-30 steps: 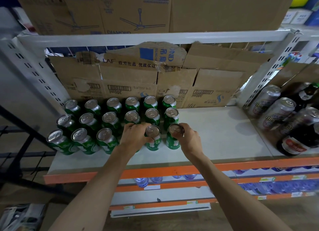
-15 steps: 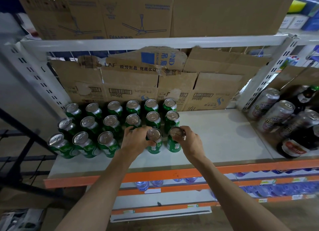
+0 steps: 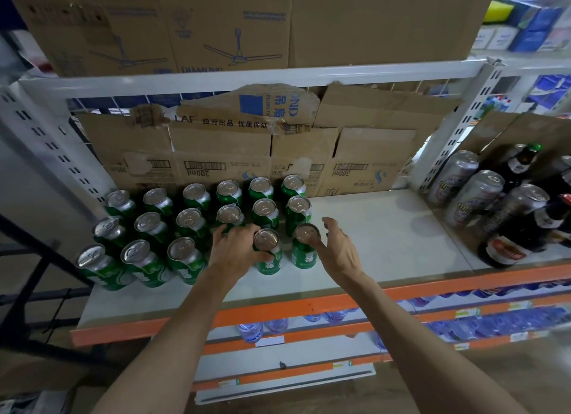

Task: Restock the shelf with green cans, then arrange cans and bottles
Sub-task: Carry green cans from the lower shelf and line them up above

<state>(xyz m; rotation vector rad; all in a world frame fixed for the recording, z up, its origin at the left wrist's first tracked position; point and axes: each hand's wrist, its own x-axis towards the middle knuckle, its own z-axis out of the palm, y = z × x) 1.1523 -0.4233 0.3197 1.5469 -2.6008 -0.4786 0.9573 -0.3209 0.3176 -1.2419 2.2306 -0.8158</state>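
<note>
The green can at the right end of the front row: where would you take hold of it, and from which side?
Grip the end can round its cylindrical wall, just below the rim, coming from the right. It stands upright, with bare shelf on that side, while neighbouring cans crowd its left and back. The right hand hovers open there.

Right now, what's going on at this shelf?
A person is stocking green cans on the shelf. Two rows of six stand at the back, and the front row is partly filled. The left hand curls round one side of a front-row can, thumb against it. The right hand is open with fingers spread, close beside the end can; contact is unclear. Silver cans and dark bottles stand to the right.
</note>
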